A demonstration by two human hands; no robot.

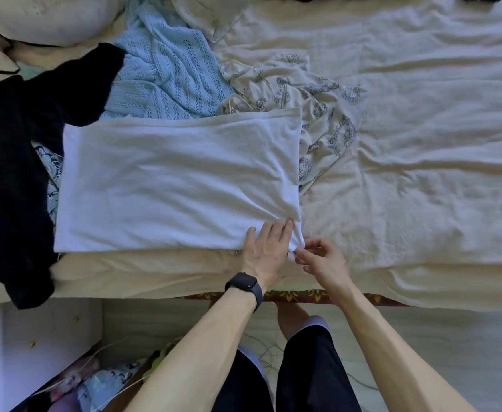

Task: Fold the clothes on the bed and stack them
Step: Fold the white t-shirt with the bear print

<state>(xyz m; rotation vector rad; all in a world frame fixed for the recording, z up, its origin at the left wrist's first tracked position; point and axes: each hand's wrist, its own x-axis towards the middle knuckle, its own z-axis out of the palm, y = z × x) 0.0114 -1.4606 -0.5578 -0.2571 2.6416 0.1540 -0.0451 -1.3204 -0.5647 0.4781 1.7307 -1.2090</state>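
A white shirt (178,179) lies at the front edge of the bed (422,173). Flat left hand (266,248) presses its corner — right hand (321,258) pinches it.

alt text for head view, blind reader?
Left hand presses on a white garment on the bed; right hand pinches its near right corner. A black garment, a blue knit and a printed cloth lie unfolded nearby.

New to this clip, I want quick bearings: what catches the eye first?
The large white folded garment lies spread flat on the cream bed sheet, left of centre. At its near right corner the left hand presses flat while the right hand pinches the corner. A black garment sprawls over the left edge.
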